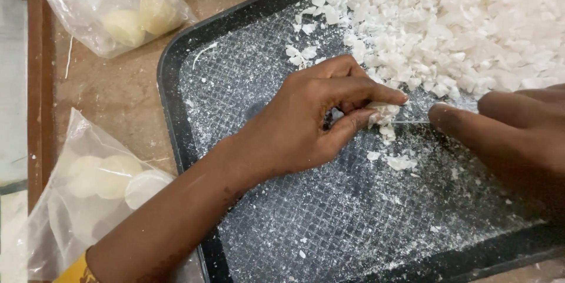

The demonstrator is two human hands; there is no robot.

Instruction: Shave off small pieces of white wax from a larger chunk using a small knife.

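Observation:
My left hand (312, 121) rests on a black tray (176, 112) and pinches a small white chunk (385, 111) between thumb and fingers. My right hand (512, 127) comes in from the right, its forefinger laid along a thin blade (412, 121) whose edge meets the white chunk. A few white flakes (397, 161) lie just below the chunk. A large heap of white flakes (459, 24) fills the tray's far right part.
The tray has a textured grid surface dusted with white crumbs. Two clear plastic bags holding pale round pieces lie on the brown table: one bag (118, 6) at the top left, another bag (94, 195) at the lower left. A wooden edge runs along the left.

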